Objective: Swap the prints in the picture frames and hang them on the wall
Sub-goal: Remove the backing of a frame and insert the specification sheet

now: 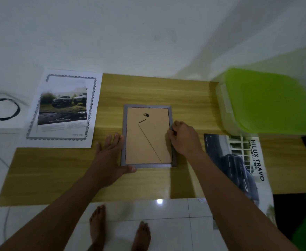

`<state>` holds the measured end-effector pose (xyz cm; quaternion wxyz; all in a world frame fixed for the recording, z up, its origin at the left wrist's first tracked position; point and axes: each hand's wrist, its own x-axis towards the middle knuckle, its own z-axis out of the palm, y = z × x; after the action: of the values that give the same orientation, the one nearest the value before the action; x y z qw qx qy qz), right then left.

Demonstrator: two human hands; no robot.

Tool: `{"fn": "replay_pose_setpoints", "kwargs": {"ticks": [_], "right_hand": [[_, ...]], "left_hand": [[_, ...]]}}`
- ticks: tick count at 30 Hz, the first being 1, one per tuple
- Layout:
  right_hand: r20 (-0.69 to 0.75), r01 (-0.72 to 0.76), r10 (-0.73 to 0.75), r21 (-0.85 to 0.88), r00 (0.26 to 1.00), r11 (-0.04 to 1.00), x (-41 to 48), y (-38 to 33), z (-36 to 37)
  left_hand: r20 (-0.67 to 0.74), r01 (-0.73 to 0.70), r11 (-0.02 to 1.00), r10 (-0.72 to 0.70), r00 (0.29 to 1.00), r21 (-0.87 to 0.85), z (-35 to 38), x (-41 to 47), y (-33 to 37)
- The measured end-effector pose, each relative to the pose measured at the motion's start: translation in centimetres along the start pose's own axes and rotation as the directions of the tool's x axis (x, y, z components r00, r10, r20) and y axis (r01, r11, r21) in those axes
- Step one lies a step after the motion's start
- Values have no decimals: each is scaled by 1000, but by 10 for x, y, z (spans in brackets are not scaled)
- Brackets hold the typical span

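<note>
The face-down frame [148, 136] is braced by the flat left grip [110, 156] and pinched at three o'clock by the right grip [184, 140], while the ten-o'clock print [63, 107] and four-o'clock print [239, 160] are left unframed.

This looks like a room in a home rather than a workplace. The person stands in bare feet [97, 227] on a glossy white tiled floor [166, 223], facing a plain white painted wall [148, 33]. Against that wall is a wood-grain counter [148, 87] carrying household odds and ends: a clear plastic storage box [268, 100] with a lime-green lid, a picture frame [148, 136] lying face down, and loose car prints [63, 107]. To the left, a coiled black cable [2, 109] lies on a white cabinet top [1, 126].
</note>
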<state>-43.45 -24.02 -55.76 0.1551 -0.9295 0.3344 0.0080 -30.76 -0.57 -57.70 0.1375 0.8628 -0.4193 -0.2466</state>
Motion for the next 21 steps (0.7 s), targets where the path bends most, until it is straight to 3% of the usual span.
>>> {"fn": "replay_pose_setpoints", "kwargs": {"ticks": [8,14,21], "right_hand": [[43,-36,34,39,999,999,-4,-8,-6],[-73,81,-80,14,994,997,-30,-49,13],[-7,-71,74,202,997,977,-20,-64,5]], "left_hand": [[-17,-9,1000,9,1000,-17,1,0,0],[-20,-6,999,5,1000,-38,2,1,-2],[-1,-7,999,7,1000,-49,3,2,-5]]}}
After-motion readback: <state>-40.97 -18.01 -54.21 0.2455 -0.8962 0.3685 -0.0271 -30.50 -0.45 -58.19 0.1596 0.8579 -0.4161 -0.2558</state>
